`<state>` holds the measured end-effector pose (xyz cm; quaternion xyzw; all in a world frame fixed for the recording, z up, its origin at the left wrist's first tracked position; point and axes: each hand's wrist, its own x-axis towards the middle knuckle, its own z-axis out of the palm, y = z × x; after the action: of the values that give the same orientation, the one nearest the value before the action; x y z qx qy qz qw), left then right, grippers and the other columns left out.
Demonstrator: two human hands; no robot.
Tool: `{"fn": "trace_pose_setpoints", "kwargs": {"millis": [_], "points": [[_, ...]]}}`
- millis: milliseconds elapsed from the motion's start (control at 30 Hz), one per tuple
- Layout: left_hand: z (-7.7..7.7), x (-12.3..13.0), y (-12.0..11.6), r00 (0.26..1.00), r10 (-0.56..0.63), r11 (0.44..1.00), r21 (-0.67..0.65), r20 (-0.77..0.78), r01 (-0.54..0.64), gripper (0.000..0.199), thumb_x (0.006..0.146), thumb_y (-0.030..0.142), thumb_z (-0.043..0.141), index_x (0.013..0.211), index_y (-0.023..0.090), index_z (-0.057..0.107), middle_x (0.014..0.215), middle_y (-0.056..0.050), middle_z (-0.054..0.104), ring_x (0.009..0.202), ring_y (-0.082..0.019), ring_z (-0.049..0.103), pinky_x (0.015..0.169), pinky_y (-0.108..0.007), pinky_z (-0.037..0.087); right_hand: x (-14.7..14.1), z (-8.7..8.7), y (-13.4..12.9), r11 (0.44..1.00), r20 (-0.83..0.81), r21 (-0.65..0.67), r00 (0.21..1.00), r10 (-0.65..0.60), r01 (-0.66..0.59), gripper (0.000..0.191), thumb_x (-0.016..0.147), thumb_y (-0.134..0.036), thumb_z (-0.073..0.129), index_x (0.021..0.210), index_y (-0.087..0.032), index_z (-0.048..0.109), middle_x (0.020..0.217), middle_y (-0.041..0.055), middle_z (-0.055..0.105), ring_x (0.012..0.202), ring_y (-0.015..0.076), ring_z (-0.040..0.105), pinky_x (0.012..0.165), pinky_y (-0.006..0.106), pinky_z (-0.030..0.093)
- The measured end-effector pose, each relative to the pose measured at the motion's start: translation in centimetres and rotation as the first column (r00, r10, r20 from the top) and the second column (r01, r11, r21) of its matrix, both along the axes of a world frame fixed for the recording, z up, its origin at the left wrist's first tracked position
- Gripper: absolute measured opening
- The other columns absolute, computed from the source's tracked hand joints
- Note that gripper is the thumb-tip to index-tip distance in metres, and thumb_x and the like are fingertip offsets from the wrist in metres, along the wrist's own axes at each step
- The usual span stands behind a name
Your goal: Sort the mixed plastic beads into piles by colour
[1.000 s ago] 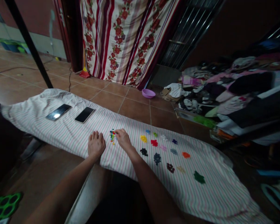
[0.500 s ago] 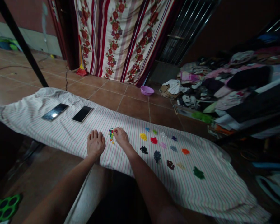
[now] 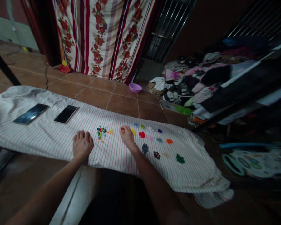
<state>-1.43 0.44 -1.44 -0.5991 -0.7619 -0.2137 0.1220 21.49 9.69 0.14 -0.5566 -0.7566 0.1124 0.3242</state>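
My left hand (image 3: 82, 144) lies flat on the striped cloth (image 3: 117, 153), fingers apart, left of a mixed pile of small coloured pieces (image 3: 101, 132). Several yellow pieces (image 3: 110, 131) lie at that pile's right side. My right hand (image 3: 127, 136) is closed, thumb and fingers pinched on a small red piece (image 3: 121, 129). It is just left of the yellow pile (image 3: 133, 132) and partly covers it. Beyond it are sorted piles, among them red (image 3: 141, 134), pink (image 3: 150, 137), orange (image 3: 169, 141), dark grey (image 3: 145, 148), brown (image 3: 156, 155) and dark green (image 3: 180, 158).
Two phones, one reflecting light (image 3: 31, 113) and one dark (image 3: 66, 114), lie at the cloth's left. A purple basin (image 3: 135, 87) stands on the tiled floor before a floral curtain (image 3: 105, 37). Heaped clothes (image 3: 189, 75) fill the right background.
My right hand has moved right, away from the mixed pile, with a red piece in its pinch. The mixed pile's pieces are more in sight. The view has swung right.
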Motion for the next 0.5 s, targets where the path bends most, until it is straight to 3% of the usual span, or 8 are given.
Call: {"fn": "trace_pose_setpoints", "kwargs": {"millis": [133, 267, 500], "points": [[-0.1, 0.0, 0.0, 1.000, 0.005, 1.000, 0.015, 0.001, -0.005, 0.032, 0.087, 0.029, 0.035, 0.101, 0.015, 0.060, 0.118, -0.018, 0.057, 0.121, -0.032, 0.045, 0.098, -0.046, 0.033, 5.9, 0.9, 1.3, 0.986, 0.077, 0.000, 0.983, -0.165, 0.165, 0.020, 0.077, -0.012, 0.048, 0.090, -0.018, 0.062, 0.087, 0.0051, 0.065, 0.081, 0.0173, 0.059, 0.075, 0.028, 0.045], [0.1, 0.1, -0.1, 1.000, 0.005, 1.000, -0.004, 0.000, -0.005, 0.033, 0.087, 0.029, 0.034, 0.099, 0.014, 0.060, 0.117, -0.018, 0.058, 0.120, -0.032, 0.045, 0.098, -0.046, 0.034, 10.7, 0.7, 2.2, 0.958, 0.159, -0.032, 0.947, -0.278, 0.286, 0.017, 0.078, -0.015, 0.051, 0.085, -0.021, 0.065, 0.078, 0.0027, 0.067, 0.073, 0.0168, 0.061, 0.069, 0.027, 0.044], [-0.1, 0.0, 0.0, 1.000, -0.004, 1.000, 0.008, 0.026, 0.004, 0.032, 0.085, 0.029, 0.036, 0.100, 0.015, 0.060, 0.118, -0.019, 0.057, 0.122, -0.033, 0.044, 0.097, -0.048, 0.033, 13.5, -0.2, 3.7, 0.948, 0.210, -0.011, 0.928, -0.308, 0.318, 0.024, 0.077, -0.013, 0.050, 0.083, -0.024, 0.071, 0.079, 0.0020, 0.071, 0.073, 0.0168, 0.065, 0.068, 0.026, 0.046]]}}
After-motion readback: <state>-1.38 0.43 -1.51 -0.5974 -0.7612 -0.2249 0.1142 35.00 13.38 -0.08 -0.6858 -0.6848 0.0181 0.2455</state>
